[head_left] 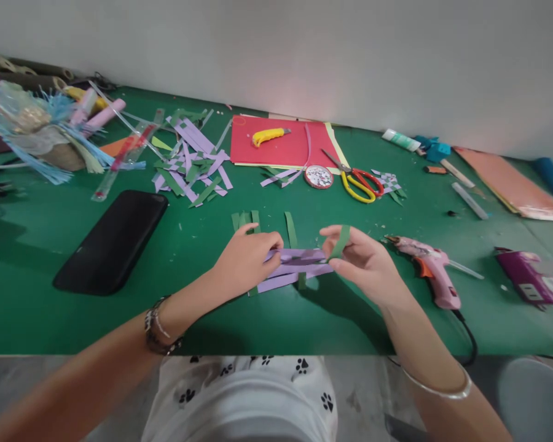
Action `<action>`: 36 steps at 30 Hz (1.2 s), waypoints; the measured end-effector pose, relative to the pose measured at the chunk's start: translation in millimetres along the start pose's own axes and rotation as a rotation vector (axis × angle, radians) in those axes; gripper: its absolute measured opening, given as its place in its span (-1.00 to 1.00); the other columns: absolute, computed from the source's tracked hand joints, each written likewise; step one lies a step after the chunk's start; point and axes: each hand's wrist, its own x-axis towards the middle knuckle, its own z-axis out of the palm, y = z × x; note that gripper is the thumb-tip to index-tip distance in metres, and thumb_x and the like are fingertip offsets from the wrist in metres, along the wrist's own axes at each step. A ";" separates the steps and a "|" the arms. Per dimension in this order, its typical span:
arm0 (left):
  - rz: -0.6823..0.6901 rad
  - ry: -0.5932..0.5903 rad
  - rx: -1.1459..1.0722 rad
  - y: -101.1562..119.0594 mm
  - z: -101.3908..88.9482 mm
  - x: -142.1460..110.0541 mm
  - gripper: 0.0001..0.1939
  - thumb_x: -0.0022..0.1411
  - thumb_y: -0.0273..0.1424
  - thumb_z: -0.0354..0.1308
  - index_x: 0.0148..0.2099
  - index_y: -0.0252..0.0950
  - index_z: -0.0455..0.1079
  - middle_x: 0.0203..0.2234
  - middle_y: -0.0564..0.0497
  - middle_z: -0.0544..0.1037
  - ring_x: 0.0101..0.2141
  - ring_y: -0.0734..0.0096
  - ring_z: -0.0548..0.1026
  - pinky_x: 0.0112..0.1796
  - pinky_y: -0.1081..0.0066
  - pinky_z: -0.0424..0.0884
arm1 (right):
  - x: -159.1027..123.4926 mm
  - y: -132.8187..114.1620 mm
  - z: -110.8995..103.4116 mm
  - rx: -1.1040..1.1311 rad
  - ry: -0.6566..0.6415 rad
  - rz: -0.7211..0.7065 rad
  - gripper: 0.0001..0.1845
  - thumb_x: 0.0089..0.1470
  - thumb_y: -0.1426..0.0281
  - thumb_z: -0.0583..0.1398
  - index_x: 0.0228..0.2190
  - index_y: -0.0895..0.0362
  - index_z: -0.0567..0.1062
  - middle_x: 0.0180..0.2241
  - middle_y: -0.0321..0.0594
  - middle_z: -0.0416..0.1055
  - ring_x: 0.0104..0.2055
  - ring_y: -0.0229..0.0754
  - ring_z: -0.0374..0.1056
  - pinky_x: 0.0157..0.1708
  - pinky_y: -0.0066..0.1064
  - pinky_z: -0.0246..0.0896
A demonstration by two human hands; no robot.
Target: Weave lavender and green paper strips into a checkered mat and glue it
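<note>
Purple paper strips [299,268] lie crosswise in front of me, with green strips [290,229] running through them at right angles. My left hand [251,255] is closed, thumb and fingers pinching the left part of the purple strips. In my right hand [359,258], a loose green paper strip [340,241] stands up between thumb and fingers, at the right end of the purple strips. Part of the woven piece is hidden under my left hand.
A black phone [113,242] lies to the left. A pink glue gun [431,267] rests at right. Behind are scissors [362,184], a yellow cutter [270,136] on red paper [244,147], a round container [318,177] and a heap of paper strips [191,159].
</note>
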 end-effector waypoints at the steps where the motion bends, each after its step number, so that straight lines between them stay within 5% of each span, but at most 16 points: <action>1: -0.003 0.001 -0.005 0.0 -0.2 -0.2 -0.83 0.14 -0.44 -0.11 -0.35 -0.29 0.31 -0.57 0.14 0.45 -0.51 0.48 0.38 0.03 0.14 0.07 | -1.4 0.0 -0.3 0.008 -0.003 -0.016 -0.74 -0.08 0.41 0.20 -0.26 0.06 0.37 -0.48 -0.34 0.31 -0.45 -0.36 0.23 -0.48 -0.51 0.17; 28: 0.009 -0.106 -0.125 -3.3 -3.5 0.3 -0.77 0.24 -0.38 -0.10 -0.29 -0.23 0.39 -0.43 0.11 0.47 -0.30 0.43 0.41 0.03 0.08 -0.15 | -5.8 6.5 -6.7 -0.023 -0.143 -0.065 -0.89 -0.05 0.48 0.18 -0.40 0.06 0.47 -0.41 -0.26 0.42 -0.34 -0.30 0.31 -0.34 -0.43 0.23; 36: 0.056 -0.142 -0.077 -3.4 -3.4 1.0 -0.75 0.24 -0.42 -0.10 -0.19 -0.19 0.41 -0.38 0.06 0.44 -0.27 0.38 0.40 0.00 0.09 -0.12 | -1.9 5.3 -2.2 -0.105 -0.057 -0.056 -0.97 -0.06 0.41 0.19 -0.47 0.10 0.46 -0.47 -0.26 0.40 -0.42 -0.29 0.28 -0.41 -0.42 0.21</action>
